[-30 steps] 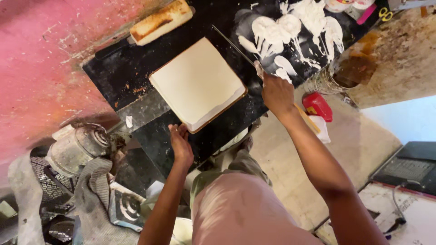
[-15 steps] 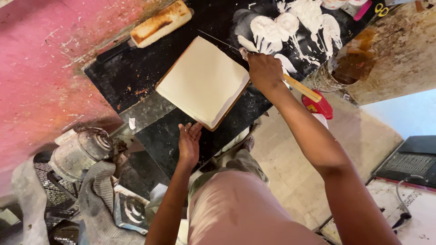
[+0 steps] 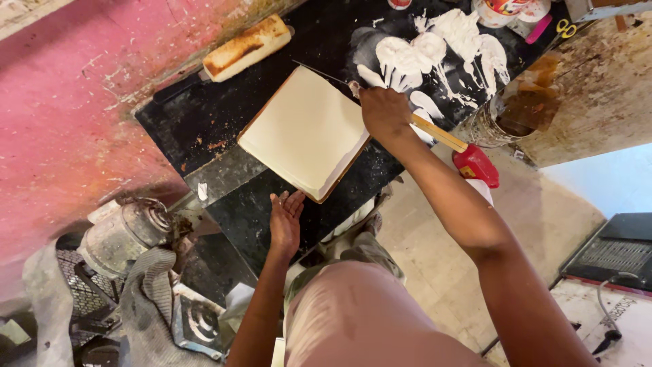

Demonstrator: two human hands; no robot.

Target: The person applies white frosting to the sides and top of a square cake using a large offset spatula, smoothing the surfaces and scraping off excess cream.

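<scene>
At the far left, a grey cloth (image 3: 146,285) and a dented metal can (image 3: 125,231) are lying on the floor below the black slab (image 3: 197,122), off its near-left corner. Along the slab's far-left edge, against the pink wall (image 3: 61,102), a worn paint roller (image 3: 248,47) is resting.

The left hand (image 3: 285,221) is lying open, palm up and fingers loosely spread, at the slab's near edge, just beside the near corner of the cream-coated board (image 3: 305,132); whether it is touching that corner cannot be told. The board is sitting turned on a diagonal near the middle of the slab, its top evenly covered and its thin wooden edge showing.

The right hand (image 3: 384,112) is closed around a wooden-handled knife (image 3: 435,132), the handle sticking out behind the wrist and the thin blade reaching along the board's far-right edge. Just beyond it, white paste (image 3: 435,47) is smeared across the slab's far-right corner.

As a judgement, the step in hand is trimming or cleaning the board's edge with the blade after coating. The next move seems to call for a steady draw along that edge while the free hand is bracing the board.

Further right, a red bottle (image 3: 475,166) is lying off the slab's right edge beside a rusty tin (image 3: 492,126), with scissors (image 3: 565,28) at the top.
</scene>
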